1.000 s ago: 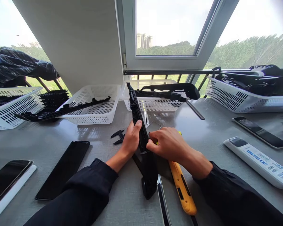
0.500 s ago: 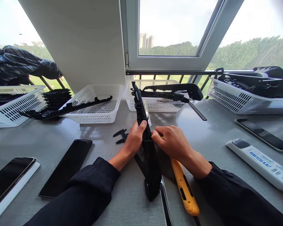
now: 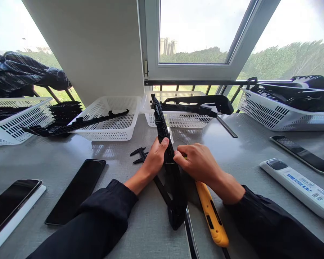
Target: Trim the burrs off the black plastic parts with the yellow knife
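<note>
My left hand is closed around a long black plastic trim part, thumb on top. The part is tilted, its ribbed narrow end pointing away and its smooth bulky end towards me. My right hand is closed against the part's right edge. A bit of yellow shows by its fingers, but what it grips is mostly hidden. Just below that hand lies a yellow tool handle with dark slots and a black cord. A black caliper lies partly behind my left hand. A shiny strip runs beneath the part.
White baskets with black parts stand along the back: a left basket, two middle ones, and a right basket. Phones, a white labelled device and a metal strip lie on the grey table.
The near end of the black trim part has shifted slightly right and turned a little. Both hands keep nearly the same place and grip.
</note>
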Tool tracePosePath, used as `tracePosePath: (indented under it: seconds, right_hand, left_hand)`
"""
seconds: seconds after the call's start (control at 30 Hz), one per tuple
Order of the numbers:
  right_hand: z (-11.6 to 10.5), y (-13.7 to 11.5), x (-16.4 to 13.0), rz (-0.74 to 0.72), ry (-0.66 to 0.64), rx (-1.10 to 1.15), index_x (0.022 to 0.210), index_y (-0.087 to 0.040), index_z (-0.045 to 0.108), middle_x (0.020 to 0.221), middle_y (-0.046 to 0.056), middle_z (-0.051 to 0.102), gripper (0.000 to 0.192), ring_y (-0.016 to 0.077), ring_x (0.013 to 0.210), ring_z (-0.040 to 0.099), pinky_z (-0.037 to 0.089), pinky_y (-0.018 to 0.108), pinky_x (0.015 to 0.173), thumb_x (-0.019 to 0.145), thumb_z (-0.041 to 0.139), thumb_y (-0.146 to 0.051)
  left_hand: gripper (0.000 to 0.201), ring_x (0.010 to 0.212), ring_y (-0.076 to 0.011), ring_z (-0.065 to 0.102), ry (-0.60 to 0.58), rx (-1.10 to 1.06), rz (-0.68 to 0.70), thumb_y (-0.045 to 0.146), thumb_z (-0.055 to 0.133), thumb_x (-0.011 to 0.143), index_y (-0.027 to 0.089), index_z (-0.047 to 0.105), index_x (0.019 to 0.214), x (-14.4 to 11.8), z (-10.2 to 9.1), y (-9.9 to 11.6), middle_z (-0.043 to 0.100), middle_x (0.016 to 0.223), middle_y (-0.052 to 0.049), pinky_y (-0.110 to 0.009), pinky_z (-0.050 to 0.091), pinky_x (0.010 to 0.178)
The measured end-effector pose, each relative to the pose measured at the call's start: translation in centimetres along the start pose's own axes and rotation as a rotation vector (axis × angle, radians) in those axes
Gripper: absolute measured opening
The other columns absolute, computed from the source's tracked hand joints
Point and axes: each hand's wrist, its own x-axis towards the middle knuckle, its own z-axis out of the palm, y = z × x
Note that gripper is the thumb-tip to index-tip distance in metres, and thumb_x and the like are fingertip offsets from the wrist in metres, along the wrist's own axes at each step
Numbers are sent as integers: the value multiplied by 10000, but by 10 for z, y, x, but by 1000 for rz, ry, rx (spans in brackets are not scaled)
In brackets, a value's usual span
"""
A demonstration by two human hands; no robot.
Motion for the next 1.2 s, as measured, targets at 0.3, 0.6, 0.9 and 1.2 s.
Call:
tracePosePath:
  seconds: [0.3, 0.6, 0.9, 1.2]
  right_hand:
    - [-1, -8, -3, -70, -117, -62, 646, -186, 634, 581, 7, 565, 380, 107, 548, 336, 125, 329, 615, 945, 506, -382]
    - [0, 0, 2, 79, 10, -72, 679, -194, 632, 615, 18, 609, 493, 123, 575, 399, 131, 329, 626, 1018, 429, -489]
    - [2, 4, 4, 98, 20, -69, 658, -184, 595, 614, 16, 598, 491, 111, 575, 349, 125, 333, 623, 1026, 424, -461]
    - [-2, 1, 4, 80, -53, -85, 651, -188, 633, 611, 15, 605, 469, 111, 578, 319, 127, 330, 618, 999, 420, -419]
  left_hand:
    - [419, 793, -190, 542, 51, -8, -30, 623, 588, 943, 210, 628, 999, -1, -2, 2, 589, 812, 0, -300, 477, 794]
    - [250, 760, -162, 527, -192, -38, -43, 435, 605, 895, 185, 609, 906, -3, -2, 9, 575, 817, 2, -267, 450, 710]
    - [389, 792, -172, 586, -46, -59, -68, 601, 584, 943, 215, 538, 974, -4, 0, 4, 625, 857, -4, -294, 510, 784]
    - [348, 634, -138, 632, 151, -257, -116, 572, 541, 946, 225, 536, 971, 3, -6, -17, 670, 871, 4, -263, 512, 594]
